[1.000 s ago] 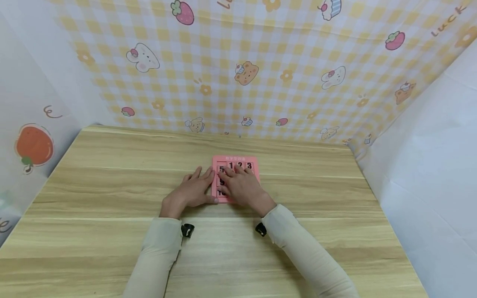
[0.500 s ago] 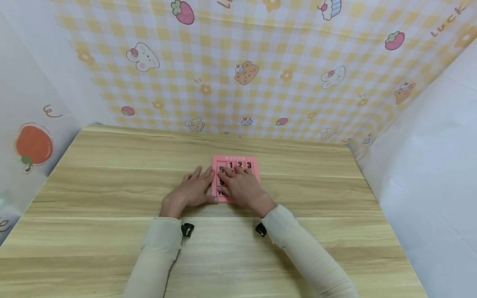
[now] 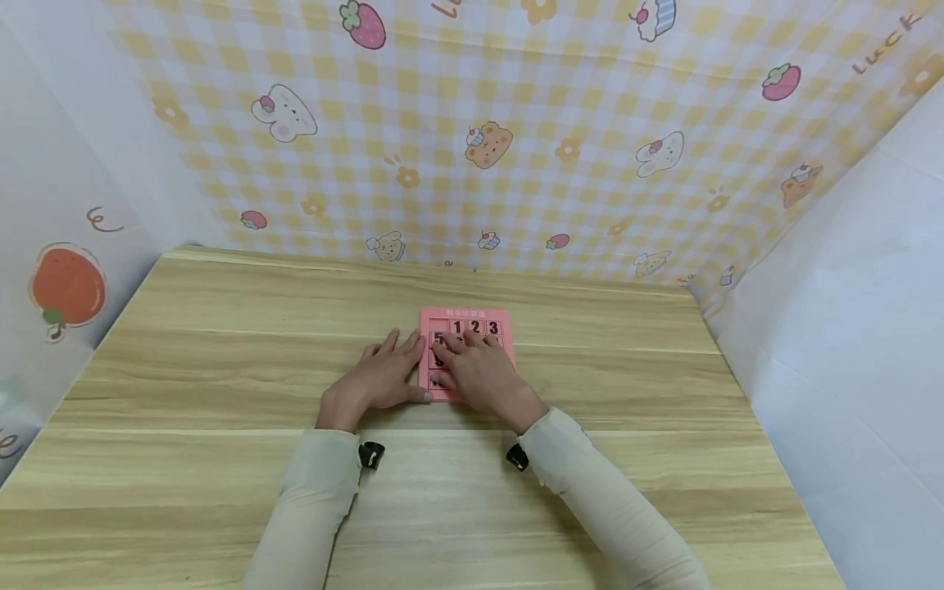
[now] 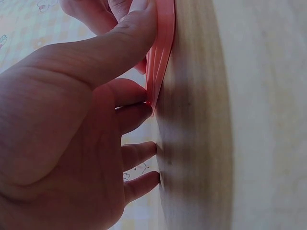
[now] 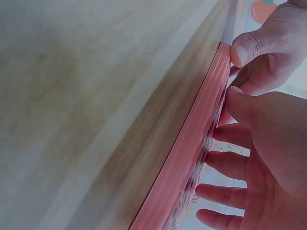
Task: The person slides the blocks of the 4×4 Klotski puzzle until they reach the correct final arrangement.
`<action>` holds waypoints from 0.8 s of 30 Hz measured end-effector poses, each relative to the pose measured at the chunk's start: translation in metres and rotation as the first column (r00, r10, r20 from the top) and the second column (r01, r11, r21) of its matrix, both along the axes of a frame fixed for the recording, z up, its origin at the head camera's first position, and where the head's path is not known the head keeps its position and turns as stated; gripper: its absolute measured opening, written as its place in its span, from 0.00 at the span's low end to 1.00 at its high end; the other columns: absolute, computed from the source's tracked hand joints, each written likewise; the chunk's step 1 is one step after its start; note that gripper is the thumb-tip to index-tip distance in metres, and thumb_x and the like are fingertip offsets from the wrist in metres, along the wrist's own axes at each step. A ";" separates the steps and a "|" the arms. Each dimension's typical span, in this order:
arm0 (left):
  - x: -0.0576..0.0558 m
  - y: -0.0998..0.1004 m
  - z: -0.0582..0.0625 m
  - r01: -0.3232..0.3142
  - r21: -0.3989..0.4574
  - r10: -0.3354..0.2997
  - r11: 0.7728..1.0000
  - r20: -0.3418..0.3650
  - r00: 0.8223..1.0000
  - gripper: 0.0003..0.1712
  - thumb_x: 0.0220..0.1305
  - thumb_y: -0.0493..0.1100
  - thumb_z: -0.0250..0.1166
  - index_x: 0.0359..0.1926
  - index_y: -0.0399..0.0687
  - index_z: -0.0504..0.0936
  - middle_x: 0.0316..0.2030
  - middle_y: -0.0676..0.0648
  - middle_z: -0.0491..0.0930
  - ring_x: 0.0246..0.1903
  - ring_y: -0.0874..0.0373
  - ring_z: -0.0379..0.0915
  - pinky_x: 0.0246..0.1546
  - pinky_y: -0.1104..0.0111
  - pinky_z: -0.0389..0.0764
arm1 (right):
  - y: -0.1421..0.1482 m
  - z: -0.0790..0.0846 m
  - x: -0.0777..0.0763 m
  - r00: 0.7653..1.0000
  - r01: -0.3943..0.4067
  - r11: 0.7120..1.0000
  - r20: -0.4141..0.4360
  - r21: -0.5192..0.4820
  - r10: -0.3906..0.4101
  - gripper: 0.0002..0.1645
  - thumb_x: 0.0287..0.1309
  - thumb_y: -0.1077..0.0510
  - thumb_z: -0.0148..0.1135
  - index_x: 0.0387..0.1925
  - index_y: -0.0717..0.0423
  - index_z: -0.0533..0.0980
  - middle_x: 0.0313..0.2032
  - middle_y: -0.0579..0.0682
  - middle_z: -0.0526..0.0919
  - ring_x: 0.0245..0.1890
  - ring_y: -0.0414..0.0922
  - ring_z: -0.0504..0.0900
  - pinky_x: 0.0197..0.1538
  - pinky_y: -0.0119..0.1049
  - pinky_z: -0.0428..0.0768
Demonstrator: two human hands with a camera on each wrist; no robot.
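The pink number puzzle (image 3: 466, 312) is lying flat beneath the right grip (image 3: 479, 366), to the right of the left grip (image 3: 376, 379), its lettered end pointing away from the person; its near-square outline is leaving the long axis unclear. The left grip is bracing the edge, unclenched; the right is resting loosely on the tiles (image 3: 475, 327). The head view is showing digits; the right wrist view, the ridged side wall (image 5: 193, 139). The desk (image 3: 450, 508) is supporting the puzzle.

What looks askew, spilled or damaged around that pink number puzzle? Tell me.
Nothing stands out. The pink number puzzle lies flat on the table, no damage or spill visible. Its top-left gap looks normal for a sliding puzzle. The right hand hides some of it.
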State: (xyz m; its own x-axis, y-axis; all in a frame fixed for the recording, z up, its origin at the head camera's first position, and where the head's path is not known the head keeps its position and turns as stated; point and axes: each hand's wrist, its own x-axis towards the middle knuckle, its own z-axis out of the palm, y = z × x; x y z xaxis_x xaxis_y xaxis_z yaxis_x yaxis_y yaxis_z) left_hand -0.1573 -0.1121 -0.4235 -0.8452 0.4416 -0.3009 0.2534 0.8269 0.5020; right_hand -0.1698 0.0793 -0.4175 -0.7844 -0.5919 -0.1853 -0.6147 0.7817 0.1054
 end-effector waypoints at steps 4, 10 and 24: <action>0.001 0.000 0.001 -0.002 0.010 0.002 1.000 0.001 1.000 0.54 0.63 0.59 0.67 0.77 0.39 0.50 0.78 0.41 0.42 0.77 0.36 0.29 0.73 0.41 0.44 | 0.000 0.000 0.001 1.000 -0.002 1.000 -0.005 0.012 0.003 0.33 0.75 0.35 0.38 0.74 0.42 0.63 0.74 0.47 0.63 0.72 0.57 0.63 0.72 0.56 0.64; 0.001 0.001 0.002 -0.001 0.014 0.002 1.000 -0.001 1.000 0.54 0.63 0.58 0.67 0.77 0.38 0.50 0.78 0.41 0.43 0.77 0.36 0.30 0.73 0.41 0.45 | 0.000 0.000 0.002 1.000 -0.004 1.000 -0.008 0.012 0.004 0.33 0.75 0.36 0.39 0.74 0.42 0.63 0.74 0.47 0.63 0.72 0.57 0.64 0.71 0.56 0.66; -0.001 0.001 0.000 0.006 -0.011 -0.006 1.000 0.004 1.000 0.55 0.63 0.59 0.66 0.77 0.38 0.48 0.78 0.40 0.42 0.76 0.35 0.30 0.74 0.40 0.43 | 0.002 0.000 0.003 0.999 -0.028 0.999 -0.025 -0.025 0.028 0.32 0.74 0.37 0.42 0.72 0.43 0.67 0.72 0.48 0.67 0.70 0.56 0.67 0.70 0.55 0.67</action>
